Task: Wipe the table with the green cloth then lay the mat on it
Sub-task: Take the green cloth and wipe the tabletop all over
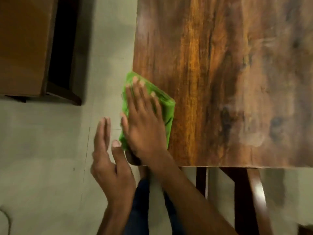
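Green cloth [162,107], folded into a pad, lies at the left edge of the wooden surface [228,82], in the centre-left of the frame, with its left portion overhanging the edge above the floor [50,150]. No brand, label or legible writing is visible on any item. Right hand [144,126] lies flat on top of the cloth, fingers straight and slightly spread, palm pressing down; it covers most of the cloth's left and lower part, so only the right strip and the upper corner show clearly. Left hand [108,160] is just left of the cloth, off the surface and over the floor, with fingers straight and close together and the thumb raised; the thumb tip is at the cloth's lower left corner, but whether it touches cannot be determined. Both hands and the cloth are softened by blur. The surface is cut off at the top and right edges of the frame. Below its near edge, at lower right, dark wooden chair parts [254,192] are visible, partly hidden by the right forearm. A brown piece of furniture [22,44] occupies the upper left, cut off by the frame. Dark trousers [140,200] show between the forearms.
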Demonstrator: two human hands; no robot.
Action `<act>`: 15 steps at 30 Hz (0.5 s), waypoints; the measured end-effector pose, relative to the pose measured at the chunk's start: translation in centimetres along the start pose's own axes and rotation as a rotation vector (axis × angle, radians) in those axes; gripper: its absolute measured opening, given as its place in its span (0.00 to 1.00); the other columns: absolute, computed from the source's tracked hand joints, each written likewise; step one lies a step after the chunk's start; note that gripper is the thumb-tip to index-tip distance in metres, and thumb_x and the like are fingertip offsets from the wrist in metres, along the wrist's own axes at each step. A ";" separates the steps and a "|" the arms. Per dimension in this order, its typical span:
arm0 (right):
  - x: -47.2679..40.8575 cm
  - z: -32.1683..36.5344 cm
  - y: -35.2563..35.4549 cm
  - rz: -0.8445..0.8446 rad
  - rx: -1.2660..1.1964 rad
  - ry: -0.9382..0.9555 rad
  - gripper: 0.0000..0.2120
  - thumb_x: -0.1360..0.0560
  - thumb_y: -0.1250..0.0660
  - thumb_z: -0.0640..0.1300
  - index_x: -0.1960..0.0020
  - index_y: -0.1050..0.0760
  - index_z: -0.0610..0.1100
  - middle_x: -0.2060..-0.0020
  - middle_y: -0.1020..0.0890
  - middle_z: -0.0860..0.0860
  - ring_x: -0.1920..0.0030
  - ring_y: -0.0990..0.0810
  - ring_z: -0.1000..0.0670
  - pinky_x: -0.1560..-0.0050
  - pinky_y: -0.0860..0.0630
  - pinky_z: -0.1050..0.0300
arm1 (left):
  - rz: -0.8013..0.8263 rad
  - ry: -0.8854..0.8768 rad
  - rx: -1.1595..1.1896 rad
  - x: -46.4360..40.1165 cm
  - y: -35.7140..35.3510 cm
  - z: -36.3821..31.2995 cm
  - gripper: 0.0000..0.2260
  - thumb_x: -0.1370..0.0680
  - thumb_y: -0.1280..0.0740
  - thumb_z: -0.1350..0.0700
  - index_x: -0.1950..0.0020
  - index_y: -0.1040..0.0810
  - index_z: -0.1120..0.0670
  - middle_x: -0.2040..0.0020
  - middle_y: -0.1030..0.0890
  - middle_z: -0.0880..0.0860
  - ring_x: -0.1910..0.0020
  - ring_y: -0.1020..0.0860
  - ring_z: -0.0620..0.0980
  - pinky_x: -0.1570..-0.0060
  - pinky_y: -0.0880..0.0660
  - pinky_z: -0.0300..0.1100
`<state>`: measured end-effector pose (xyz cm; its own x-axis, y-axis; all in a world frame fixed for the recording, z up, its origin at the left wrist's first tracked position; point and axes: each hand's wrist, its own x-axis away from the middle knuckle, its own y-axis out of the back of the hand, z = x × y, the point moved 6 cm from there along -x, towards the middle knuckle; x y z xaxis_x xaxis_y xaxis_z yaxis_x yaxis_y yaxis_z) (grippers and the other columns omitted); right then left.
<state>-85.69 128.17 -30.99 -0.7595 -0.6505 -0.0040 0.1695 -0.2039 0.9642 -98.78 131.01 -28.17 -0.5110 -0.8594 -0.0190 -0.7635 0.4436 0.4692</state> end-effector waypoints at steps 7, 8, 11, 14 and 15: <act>7.9 -9.4 2.6 -0.065 -0.029 -0.131 0.30 0.12 0.46 0.55 0.12 0.44 0.48 0.13 0.44 0.50 0.13 0.48 0.52 0.14 0.47 0.47 | 0.297 -0.273 -0.329 0.7 -7.0 -2.9 0.25 0.12 0.43 0.54 0.14 0.38 0.55 0.16 0.32 0.52 0.18 0.33 0.51 0.20 0.36 0.54; 8.5 -12.2 3.5 -0.085 -0.030 -0.171 0.30 0.12 0.45 0.54 0.13 0.42 0.48 0.13 0.42 0.49 0.13 0.46 0.51 0.14 0.46 0.47 | 0.389 -0.317 -0.398 1.4 -8.4 -3.6 0.26 0.12 0.43 0.53 0.14 0.40 0.57 0.15 0.35 0.54 0.16 0.36 0.53 0.19 0.40 0.53; 10.7 -21.0 6.4 -0.126 0.043 -0.303 0.29 0.13 0.46 0.54 0.14 0.40 0.46 0.14 0.39 0.47 0.14 0.42 0.50 0.15 0.43 0.44 | 0.583 -0.413 -0.470 3.3 -12.1 -5.7 0.28 0.12 0.44 0.52 0.12 0.44 0.58 0.13 0.41 0.55 0.13 0.45 0.50 0.16 0.49 0.49; 11.3 -26.8 8.5 -0.127 0.061 -0.484 0.30 0.13 0.47 0.54 0.13 0.43 0.47 0.13 0.42 0.48 0.13 0.46 0.50 0.14 0.46 0.44 | 0.625 -0.512 -0.493 4.0 -14.5 -7.3 0.28 0.12 0.43 0.54 0.13 0.44 0.58 0.13 0.41 0.55 0.12 0.46 0.51 0.16 0.49 0.49; 11.1 -27.5 8.7 -0.129 0.072 -0.530 0.30 0.13 0.48 0.54 0.12 0.45 0.47 0.13 0.44 0.49 0.13 0.48 0.51 0.14 0.47 0.45 | 0.615 -0.528 -0.501 4.0 -15.2 -7.7 0.28 0.12 0.43 0.54 0.13 0.44 0.59 0.13 0.41 0.56 0.13 0.45 0.51 0.16 0.48 0.51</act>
<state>-75.38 99.02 -29.94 -0.9867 -0.1623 -0.0070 0.0251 -0.1948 0.9805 -86.21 118.89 -28.58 -0.9727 -0.2312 0.0188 -0.1057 0.5139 0.8513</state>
